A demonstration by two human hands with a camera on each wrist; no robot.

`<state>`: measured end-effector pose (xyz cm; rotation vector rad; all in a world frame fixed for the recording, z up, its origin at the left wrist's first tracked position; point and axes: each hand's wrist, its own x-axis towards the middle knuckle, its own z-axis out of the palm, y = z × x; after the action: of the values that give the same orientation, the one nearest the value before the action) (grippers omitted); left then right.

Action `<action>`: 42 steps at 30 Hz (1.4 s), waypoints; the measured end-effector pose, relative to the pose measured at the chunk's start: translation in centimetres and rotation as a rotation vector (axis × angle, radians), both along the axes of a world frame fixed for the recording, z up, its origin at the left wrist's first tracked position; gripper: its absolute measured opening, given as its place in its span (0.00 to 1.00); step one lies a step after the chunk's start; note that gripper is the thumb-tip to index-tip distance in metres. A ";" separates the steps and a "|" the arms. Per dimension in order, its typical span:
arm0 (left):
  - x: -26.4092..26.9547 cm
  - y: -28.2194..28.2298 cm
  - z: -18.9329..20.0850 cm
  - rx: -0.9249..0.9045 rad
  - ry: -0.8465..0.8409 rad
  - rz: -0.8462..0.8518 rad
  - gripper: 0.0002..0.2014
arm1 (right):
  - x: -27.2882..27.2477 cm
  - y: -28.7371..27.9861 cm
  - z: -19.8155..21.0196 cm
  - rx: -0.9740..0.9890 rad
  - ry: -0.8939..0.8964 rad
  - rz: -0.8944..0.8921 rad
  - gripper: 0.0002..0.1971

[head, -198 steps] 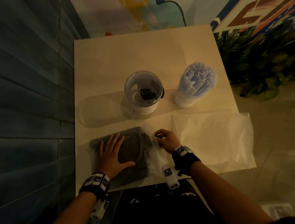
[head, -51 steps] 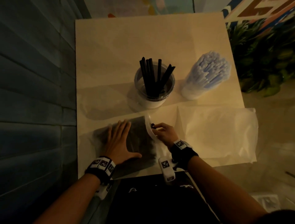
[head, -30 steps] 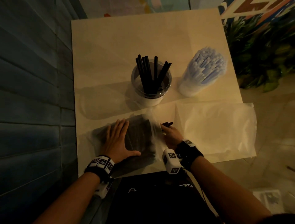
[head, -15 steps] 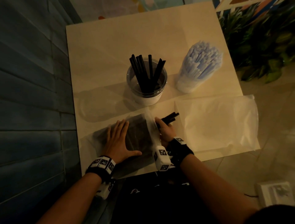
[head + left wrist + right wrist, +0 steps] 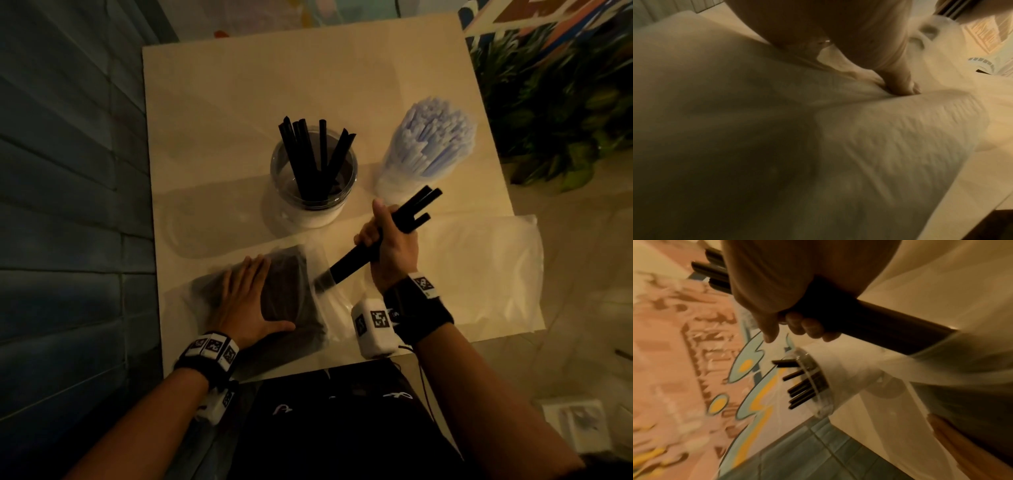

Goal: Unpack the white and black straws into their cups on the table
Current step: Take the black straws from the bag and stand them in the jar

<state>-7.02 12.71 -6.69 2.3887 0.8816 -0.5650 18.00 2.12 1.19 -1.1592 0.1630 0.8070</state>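
My right hand (image 5: 388,236) grips a bundle of black straws (image 5: 356,258), drawn most of the way out of the clear plastic bag (image 5: 318,274); their lower ends are still at its mouth. The same bundle of black straws (image 5: 890,321) fills the right wrist view under my curled fingers (image 5: 807,327). My left hand (image 5: 243,301) lies flat on the bag, pressing the dark straws left inside. The left wrist view is blurred, with my fingertips (image 5: 906,87) on the bag (image 5: 879,146). A clear cup (image 5: 313,185) holds several black straws. To its right stands a cup of white straws (image 5: 431,144).
An empty clear bag (image 5: 479,267) lies flat on the table's (image 5: 274,75) right side, hanging over the edge. A dark panelled wall runs along the left. Green plants (image 5: 555,102) stand beyond the right edge. A small white box (image 5: 575,421) lies on the floor.
My right hand reached into the bag's mouth, closed on a bundle of black straws and pulled it up and to the right, out of the bag. The left hand stayed flat on the bag.
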 end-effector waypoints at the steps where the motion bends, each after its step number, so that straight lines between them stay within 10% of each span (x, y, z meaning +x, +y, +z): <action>1: 0.0 0.0 0.1 -0.004 0.004 0.001 0.69 | 0.3 0.2 1.0 0.014 -0.039 0.021 0.17; 13: 0.2 0.0 0.7 0.033 -0.080 0.080 0.63 | 4.5 5.6 16.8 0.307 -0.827 0.141 0.13; 27: 0.7 1.2 1.1 -0.064 -0.233 0.305 0.57 | 5.8 12.8 7.4 -0.126 -0.865 0.379 0.11; 33: 5.9 5.3 3.7 -0.189 -0.690 0.646 0.47 | 6.6 8.2 5.8 -0.280 -1.034 0.512 0.36; 37: 11.1 8.5 5.9 -0.275 -0.714 0.641 0.51 | 5.6 5.6 2.4 -0.440 -1.002 0.594 0.53; 42: 15.8 11.7 7.9 -0.212 -0.618 0.422 0.52 | 6.1 7.3 -0.1 -0.555 -1.008 0.734 0.50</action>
<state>8.76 24.40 1.20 1.9213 0.9343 0.2279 24.08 9.44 1.11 -2.0750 -0.9802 0.7153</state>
